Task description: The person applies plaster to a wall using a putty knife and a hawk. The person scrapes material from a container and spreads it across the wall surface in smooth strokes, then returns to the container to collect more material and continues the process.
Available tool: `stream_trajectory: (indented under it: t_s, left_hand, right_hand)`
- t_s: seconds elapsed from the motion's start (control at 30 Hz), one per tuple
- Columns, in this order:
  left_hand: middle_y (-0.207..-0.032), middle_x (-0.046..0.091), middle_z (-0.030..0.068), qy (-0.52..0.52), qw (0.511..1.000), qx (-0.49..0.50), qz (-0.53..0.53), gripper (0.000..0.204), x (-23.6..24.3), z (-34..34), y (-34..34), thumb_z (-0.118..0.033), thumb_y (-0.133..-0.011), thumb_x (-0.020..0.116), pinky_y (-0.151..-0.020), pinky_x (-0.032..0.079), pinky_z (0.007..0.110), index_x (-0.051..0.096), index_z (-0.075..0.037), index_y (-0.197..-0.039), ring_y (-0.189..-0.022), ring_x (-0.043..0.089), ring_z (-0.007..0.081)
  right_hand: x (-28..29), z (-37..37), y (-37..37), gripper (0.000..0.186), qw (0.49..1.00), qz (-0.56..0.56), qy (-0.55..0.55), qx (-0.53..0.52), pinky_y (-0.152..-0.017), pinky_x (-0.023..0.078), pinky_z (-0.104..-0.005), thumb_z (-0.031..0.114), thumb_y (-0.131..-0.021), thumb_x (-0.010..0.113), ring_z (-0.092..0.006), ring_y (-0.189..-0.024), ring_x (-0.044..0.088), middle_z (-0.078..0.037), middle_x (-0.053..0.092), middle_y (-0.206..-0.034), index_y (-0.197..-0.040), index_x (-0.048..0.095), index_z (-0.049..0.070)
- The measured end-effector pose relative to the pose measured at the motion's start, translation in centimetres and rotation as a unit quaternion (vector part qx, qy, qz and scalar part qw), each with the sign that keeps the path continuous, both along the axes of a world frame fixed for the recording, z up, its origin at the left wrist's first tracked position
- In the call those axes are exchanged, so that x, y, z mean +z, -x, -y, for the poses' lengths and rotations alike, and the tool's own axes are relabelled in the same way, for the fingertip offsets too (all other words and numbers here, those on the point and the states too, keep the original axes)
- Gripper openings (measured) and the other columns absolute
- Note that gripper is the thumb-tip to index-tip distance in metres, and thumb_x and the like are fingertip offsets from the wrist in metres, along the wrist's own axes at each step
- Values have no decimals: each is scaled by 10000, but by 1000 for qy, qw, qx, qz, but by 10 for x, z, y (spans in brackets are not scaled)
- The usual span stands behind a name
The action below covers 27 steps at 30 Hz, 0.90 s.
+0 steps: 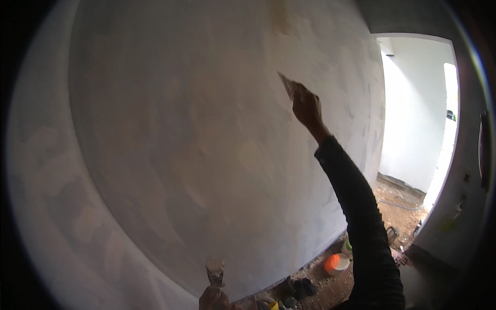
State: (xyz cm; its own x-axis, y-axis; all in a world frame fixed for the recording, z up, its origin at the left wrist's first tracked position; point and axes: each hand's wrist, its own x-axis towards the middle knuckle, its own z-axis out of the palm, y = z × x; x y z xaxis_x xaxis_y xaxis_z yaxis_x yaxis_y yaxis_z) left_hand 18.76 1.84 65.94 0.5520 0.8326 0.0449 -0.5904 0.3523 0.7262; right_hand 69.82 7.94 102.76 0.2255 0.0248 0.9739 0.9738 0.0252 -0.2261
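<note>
My right hand (307,105), at the end of a raised arm in a dark sleeve, is closed on a putty knife (286,84). The blade's edge lies against or very close to the grey plastered wall (196,134); I cannot tell whether it touches. Low in the view, my left hand (214,299) grips a second putty knife (215,271), its wide blade pointing up and smeared with pale filler. Patchy, streaked filler covers the wall, with a tan mark (279,16) near the top.
A white bucket with an orange part (337,263) stands on the dirt floor (336,292) at the wall's foot, beside dark rags (303,287). On the right a bright doorway (416,113) opens beyond the wall. Another wall (57,206) meets this one at the left corner.
</note>
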Motion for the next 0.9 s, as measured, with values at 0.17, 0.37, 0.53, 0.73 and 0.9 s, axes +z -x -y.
stream_trajectory:
  t_s: [0.17, 0.37, 0.53, 0.73, 0.9]
  left_hand:
    - [-692, 542, 25, 4, 999, 53, -9, 161, 18, 22, 10, -265, -1025, 590, -364, 341, 219, 565, -109, -1051, -412, 358, 63]
    - [-697, 530, 21, 57, 991, 118, 14, 152, -1, 25, 12, -248, -1027, 584, -349, 311, 221, 569, -103, -1070, -409, 343, 64]
    - [-689, 521, 23, 35, 988, 144, 40, 122, 10, 15, 4, -220, -1031, 573, -350, 316, 223, 567, -104, -1067, -418, 353, 69]
    - [-700, 543, 34, 32, 988, 146, 40, 138, -4, 13, -2, -227, -1024, 591, -350, 307, 223, 577, -107, -1091, -410, 337, 67]
    - [-701, 561, 43, 51, 986, 159, 23, 135, -11, 11, 2, -228, -1018, 601, -345, 303, 219, 583, -108, -1078, -397, 326, 66]
  right_hand:
    - [100, -53, 33, 322, 999, -42, 1, -31, -852, 557, -498, 186, -988, 504, -414, -1031, 692, -212, 717, -1106, -1254, 662, 96]
    - [109, -113, 103, 326, 998, 58, -6, -16, -828, 567, -473, 174, -934, 553, -371, -961, 697, -175, 708, -1102, -1228, 658, 82]
    - [-45, -123, 212, 384, 926, 310, 199, 79, -931, 550, -404, 103, -974, 532, -320, -1101, 650, -117, 677, -1267, -1346, 627, 112]
    - [-79, -94, 159, 390, 894, 311, 287, 145, -1056, 498, -403, 71, -996, 513, -239, -1232, 621, -91, 628, -1397, -1370, 614, 113]
    - [110, -90, 32, 360, 988, 145, -49, -28, -896, 555, -470, 212, -1030, 460, -357, -1063, 679, -154, 695, -1193, -1344, 625, 154]
